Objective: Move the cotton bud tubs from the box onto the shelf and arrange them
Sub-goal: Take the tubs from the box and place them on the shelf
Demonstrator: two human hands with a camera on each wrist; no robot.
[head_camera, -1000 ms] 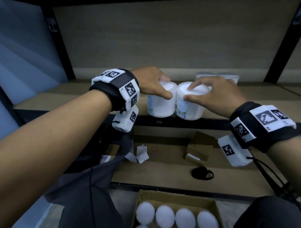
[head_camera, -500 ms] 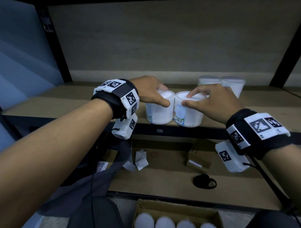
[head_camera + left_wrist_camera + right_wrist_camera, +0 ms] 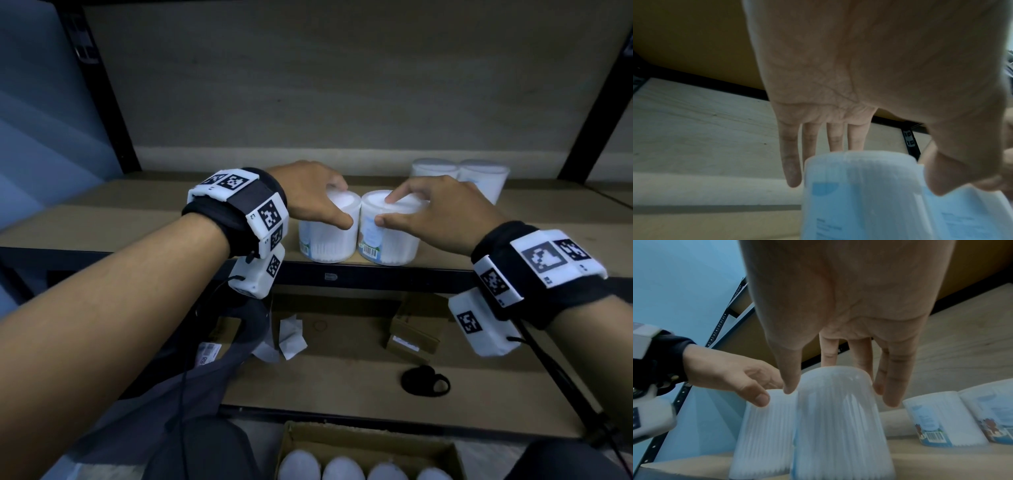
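Observation:
Two white cotton bud tubs stand side by side, touching, at the front edge of the wooden shelf [image 3: 102,219]. My left hand [image 3: 315,202] grips the left tub [image 3: 325,240] from above, thumb on its near side and fingers over the back. The right tub [image 3: 387,243] is held the same way by my right hand [image 3: 435,212], with the index finger on its lid. In the left wrist view the left tub [image 3: 859,194] is close under my palm. The right wrist view has the right tub [image 3: 838,418] between my thumb and fingers. Two more tubs [image 3: 459,174] stand at the back right.
A cardboard box [image 3: 370,442] with several tubs [image 3: 342,469] sits below at the bottom edge. The lower shelf holds small cardboard boxes [image 3: 414,332], paper scraps [image 3: 291,339] and a black object [image 3: 424,380]. Black uprights [image 3: 113,113] frame the shelf.
Both hands stay on the two tubs at the shelf's front edge. The head view has tilted up, so less of the box shows.

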